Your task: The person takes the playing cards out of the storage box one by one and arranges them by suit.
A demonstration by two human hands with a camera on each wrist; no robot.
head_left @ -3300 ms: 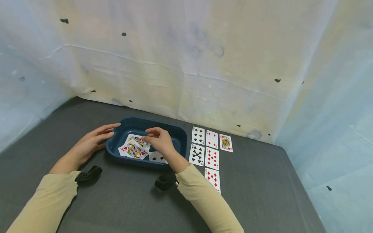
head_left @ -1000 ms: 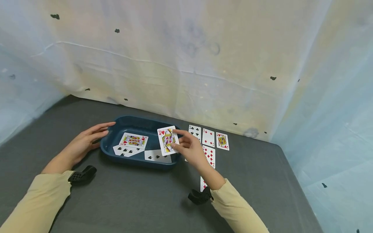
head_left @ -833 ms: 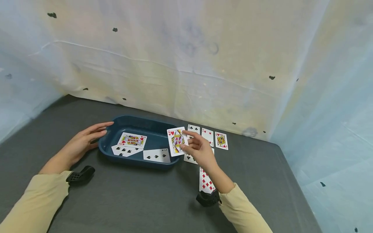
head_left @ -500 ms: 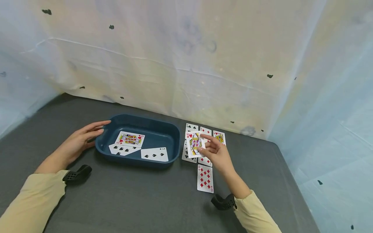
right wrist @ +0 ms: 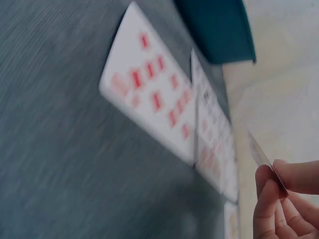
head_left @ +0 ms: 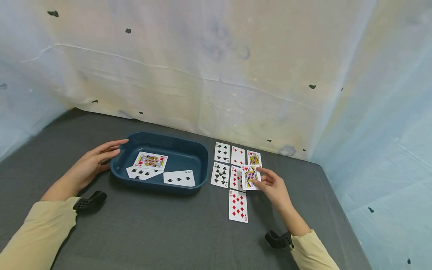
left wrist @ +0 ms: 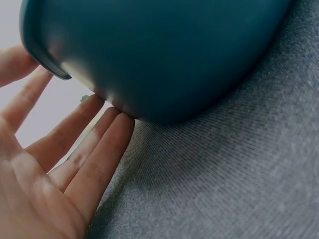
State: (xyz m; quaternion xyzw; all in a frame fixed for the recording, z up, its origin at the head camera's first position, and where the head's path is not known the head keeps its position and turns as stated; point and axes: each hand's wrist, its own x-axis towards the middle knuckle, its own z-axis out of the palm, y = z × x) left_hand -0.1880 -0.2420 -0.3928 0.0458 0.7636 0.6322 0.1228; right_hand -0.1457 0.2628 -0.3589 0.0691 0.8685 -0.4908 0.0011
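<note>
My right hand (head_left: 275,189) pinches a queen of hearts (head_left: 249,179) by its right edge. In the head view the card overlaps the nine of diamonds (head_left: 234,177) and the bottom of a red face card (head_left: 254,157). In the right wrist view, thumb and fingertips hold the card (right wrist: 259,153) off the table. My left hand (head_left: 89,165) rests at the left end of a dark blue tray (head_left: 189,152); its extended fingers (left wrist: 102,154) touch the outer wall in the left wrist view. Inside the tray lie a king of hearts (head_left: 151,161) and two spade cards (head_left: 179,178).
Right of the tray, face-up cards lie in columns: a six of clubs (head_left: 222,152) above a nine of clubs (head_left: 220,174), and a small diamond card (head_left: 238,155) topping a column that ends with the ten of diamonds (head_left: 238,206). A draped sheet (head_left: 189,101) stands behind the dark table.
My right hand took the queen of hearts out of the tray and carried it right, past the club column. A spade card beneath it came into view. My left hand stayed at the tray.
</note>
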